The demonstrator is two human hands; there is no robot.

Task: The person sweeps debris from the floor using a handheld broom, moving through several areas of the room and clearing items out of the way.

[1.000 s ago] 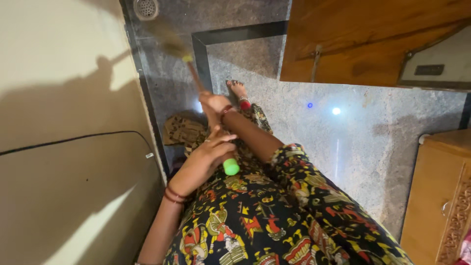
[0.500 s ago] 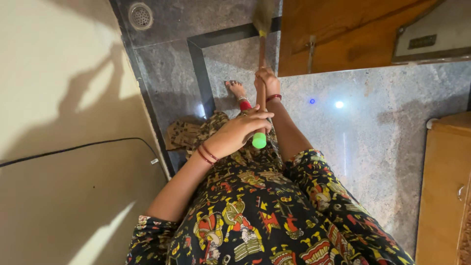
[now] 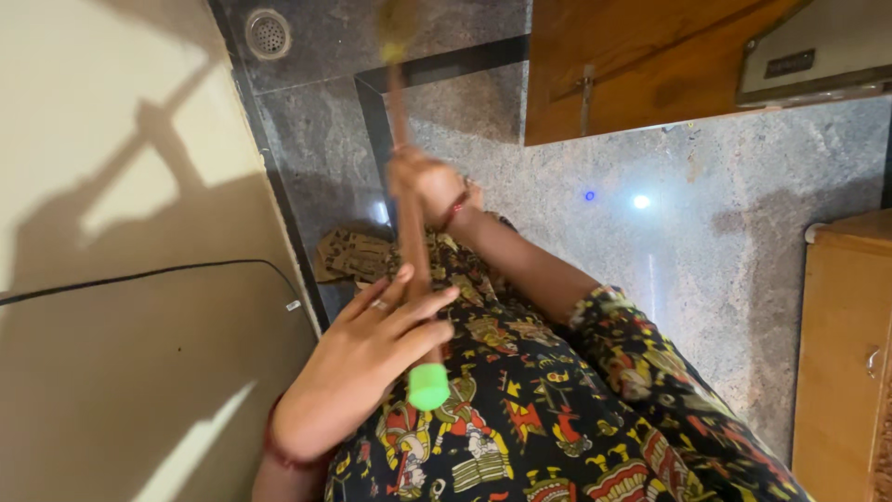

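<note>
From the head view: broom (image 3: 409, 232) running lengthwise away from the body, green cap (image 3: 428, 387) nearest, blurred bristles (image 3: 398, 23) far out over the grey floor (image 3: 706, 232). Left hand (image 3: 372, 358) wrapped loosely around the stick just above the cap; right hand (image 3: 423, 181) clamped on it farther along, so closer to the bristles.

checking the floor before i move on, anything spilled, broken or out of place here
Nothing stands out. The grey stone floor shows only bright light reflections, no spill. Both hands, left hand and right hand, grip the wooden broom handle. The floor drain looks intact.
</note>
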